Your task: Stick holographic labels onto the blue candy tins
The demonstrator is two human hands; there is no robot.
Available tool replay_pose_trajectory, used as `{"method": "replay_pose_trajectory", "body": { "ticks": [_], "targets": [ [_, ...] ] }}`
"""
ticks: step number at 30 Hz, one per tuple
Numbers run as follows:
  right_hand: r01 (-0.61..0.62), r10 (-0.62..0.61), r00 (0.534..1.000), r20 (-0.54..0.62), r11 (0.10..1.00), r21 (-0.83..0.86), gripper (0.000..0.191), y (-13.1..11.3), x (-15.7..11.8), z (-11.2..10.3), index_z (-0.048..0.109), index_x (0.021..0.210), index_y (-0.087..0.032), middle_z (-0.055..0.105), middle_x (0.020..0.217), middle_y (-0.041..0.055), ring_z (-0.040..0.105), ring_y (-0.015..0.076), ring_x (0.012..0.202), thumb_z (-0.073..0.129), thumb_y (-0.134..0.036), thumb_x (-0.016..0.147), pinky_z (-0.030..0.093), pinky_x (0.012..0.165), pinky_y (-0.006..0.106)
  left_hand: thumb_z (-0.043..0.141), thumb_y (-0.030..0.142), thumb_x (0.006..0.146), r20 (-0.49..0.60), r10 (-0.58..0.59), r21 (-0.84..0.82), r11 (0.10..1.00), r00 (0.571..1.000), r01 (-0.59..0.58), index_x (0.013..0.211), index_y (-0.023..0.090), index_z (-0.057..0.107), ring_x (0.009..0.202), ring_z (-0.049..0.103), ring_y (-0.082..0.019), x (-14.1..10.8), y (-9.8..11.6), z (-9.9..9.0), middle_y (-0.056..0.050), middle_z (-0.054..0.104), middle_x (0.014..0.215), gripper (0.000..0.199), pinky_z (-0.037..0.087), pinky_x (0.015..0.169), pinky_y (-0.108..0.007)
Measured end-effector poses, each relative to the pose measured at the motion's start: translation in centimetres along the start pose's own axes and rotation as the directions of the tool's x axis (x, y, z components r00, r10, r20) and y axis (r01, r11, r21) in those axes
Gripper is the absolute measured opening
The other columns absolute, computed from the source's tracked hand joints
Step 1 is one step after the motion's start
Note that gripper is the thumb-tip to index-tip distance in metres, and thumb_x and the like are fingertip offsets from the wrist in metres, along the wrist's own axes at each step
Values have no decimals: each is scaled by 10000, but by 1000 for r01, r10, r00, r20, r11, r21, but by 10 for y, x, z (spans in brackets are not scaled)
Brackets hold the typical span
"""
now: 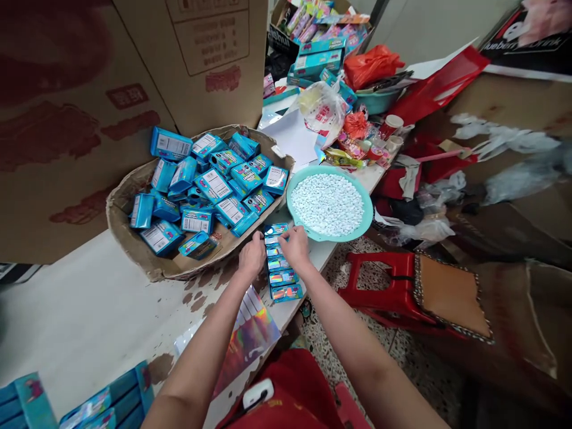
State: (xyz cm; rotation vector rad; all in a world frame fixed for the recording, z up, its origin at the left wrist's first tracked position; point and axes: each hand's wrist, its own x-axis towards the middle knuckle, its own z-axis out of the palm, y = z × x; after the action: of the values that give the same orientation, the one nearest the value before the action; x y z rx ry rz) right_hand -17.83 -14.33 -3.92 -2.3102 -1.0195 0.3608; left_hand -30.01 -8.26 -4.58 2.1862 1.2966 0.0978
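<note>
A row of several small blue boxes [283, 278] stands on the table's edge, their ends facing up with shiny rainbow patches on some. My left hand [252, 255] is at the far left side of this row, fingers curled together. Over the far part of the row, my right hand [295, 246] has its thumb and fingers pinched. Whatever is between the fingers of either hand is too small or hidden to make out. Just beyond my right hand sits a mint-green basin [367, 221] full of small white pellets [328, 202].
A cut-down cardboard tray [134, 257] to the left holds many blue boxes [215, 183]. Iridescent sticker sheets [254, 326] lie near my left forearm. A red stool [379, 280] stands to the right. Bags and packets [322, 110] crowd the table's far end. A large carton [134, 65] rises behind.
</note>
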Motion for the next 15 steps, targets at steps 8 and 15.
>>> {"method": "replay_pose_trajectory", "body": {
  "ticks": [8,15],
  "targets": [
    [-94,105,991,-81,987,127,318,6,-10,15,496,1067,-159,572,1074,119,545,238,977,568,-260,774,423,828,344,368,292,894,61,-158,-161,973,986,166,1176,139,543,1005,610,-260,-7,-14,29,-151,670,1033,365,447,838,-335],
    [-151,175,982,-71,952,266,280,6,-27,-4,536,1068,-131,606,1050,127,563,232,976,485,-190,800,430,881,387,412,163,834,188,91,-16,996,978,-90,1312,241,479,1209,468,-245,-58,-57,21,-79,500,1354,489,372,985,-358]
  ]
}}
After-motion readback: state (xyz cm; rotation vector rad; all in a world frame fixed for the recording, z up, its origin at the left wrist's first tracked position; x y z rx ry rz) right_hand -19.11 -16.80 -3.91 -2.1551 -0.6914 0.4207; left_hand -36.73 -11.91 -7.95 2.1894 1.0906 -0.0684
